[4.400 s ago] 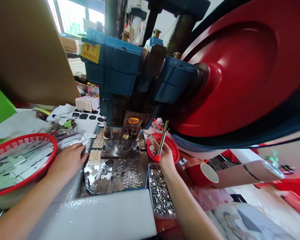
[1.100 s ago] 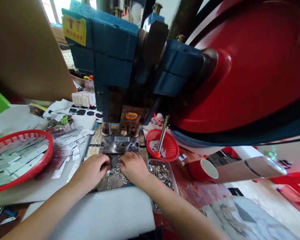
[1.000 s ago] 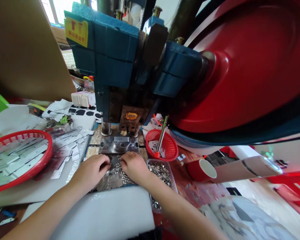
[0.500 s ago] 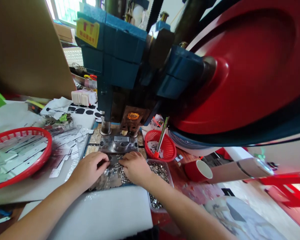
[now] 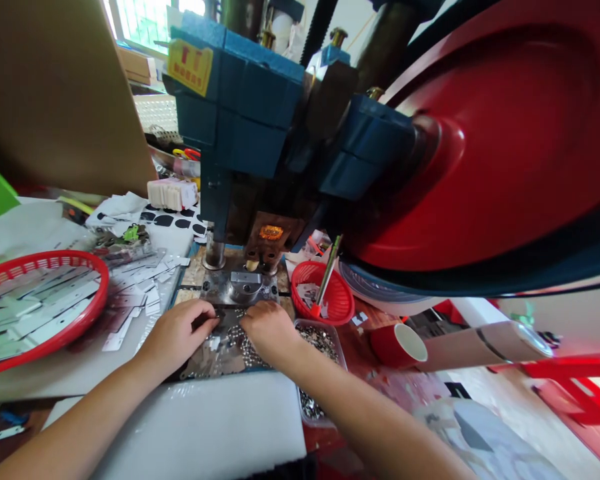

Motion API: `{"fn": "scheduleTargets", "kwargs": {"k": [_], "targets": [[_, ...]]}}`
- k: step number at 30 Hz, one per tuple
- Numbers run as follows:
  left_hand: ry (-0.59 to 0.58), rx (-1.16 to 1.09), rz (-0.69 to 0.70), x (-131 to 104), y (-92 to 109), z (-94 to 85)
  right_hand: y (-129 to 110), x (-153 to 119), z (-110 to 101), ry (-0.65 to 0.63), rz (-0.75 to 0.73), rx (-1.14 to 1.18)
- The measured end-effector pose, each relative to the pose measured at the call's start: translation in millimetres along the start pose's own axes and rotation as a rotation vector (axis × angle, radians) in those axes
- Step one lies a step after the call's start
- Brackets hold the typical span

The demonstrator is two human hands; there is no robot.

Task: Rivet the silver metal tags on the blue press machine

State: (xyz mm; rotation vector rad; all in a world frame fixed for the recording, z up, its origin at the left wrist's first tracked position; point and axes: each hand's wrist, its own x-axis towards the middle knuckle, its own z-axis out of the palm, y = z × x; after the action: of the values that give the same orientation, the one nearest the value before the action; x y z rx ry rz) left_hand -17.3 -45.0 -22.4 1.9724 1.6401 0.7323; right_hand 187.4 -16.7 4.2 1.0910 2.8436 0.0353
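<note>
Both hands are low in front of a blue press machine (image 5: pixel 245 100). My left hand (image 5: pixel 187 330) is at the left side of the metal plate (image 5: pixel 215 363), thumb and forefinger brought together; what lies between them is too small to make out. My right hand (image 5: pixel 270 331) has its fingers curled down at the plate's right side, beside small shiny metal pieces (image 5: pixel 236 337); its fingertips are hidden. Just beyond both hands sits the steel die block (image 5: pixel 246 283), under the raised ram.
A red basket of flat white pieces (image 5: pixel 97 303) stands left. At right are a clear tub of small metal parts (image 5: pixel 313 403), a small red basket (image 5: pixel 347 303), a red cup (image 5: pixel 390 345) and a large red wheel (image 5: pixel 510 147). White foam (image 5: pixel 205 427) lies in front.
The whole view has shifted slightly. My right hand has its fingers more tucked in than before, and more of the small shiny pieces show beside it. My left hand keeps its pinch.
</note>
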Motion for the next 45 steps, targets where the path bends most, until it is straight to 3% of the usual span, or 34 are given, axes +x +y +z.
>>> {"fn": "scheduleTargets", "kwargs": {"k": [7,20,25,31,37,45], "targets": [[0.038,-0.015,0.009,-0.7,-0.4,-2.4,-6.6,5.5,-4.1,-0.034,-0.14,-0.142],[0.008,-0.087,-0.012,-3.3,4.5,-2.0,1.7,0.1,14.9,0.026,-0.028,-0.095],[-0.124,-0.284,-0.117,-5.1,12.3,-3.1,10.5,0.6,15.6,0.087,0.082,0.065],[-0.293,-0.146,0.007,-10.5,23.5,1.6,9.0,2.0,15.4,0.063,0.086,0.056],[-0.234,-0.102,0.018,-10.4,20.6,2.1,3.5,4.6,13.0,0.068,0.025,-0.03],[-0.188,-0.133,-0.016,-8.7,17.7,1.3,-1.5,5.9,14.2,0.054,0.137,0.029]]}}
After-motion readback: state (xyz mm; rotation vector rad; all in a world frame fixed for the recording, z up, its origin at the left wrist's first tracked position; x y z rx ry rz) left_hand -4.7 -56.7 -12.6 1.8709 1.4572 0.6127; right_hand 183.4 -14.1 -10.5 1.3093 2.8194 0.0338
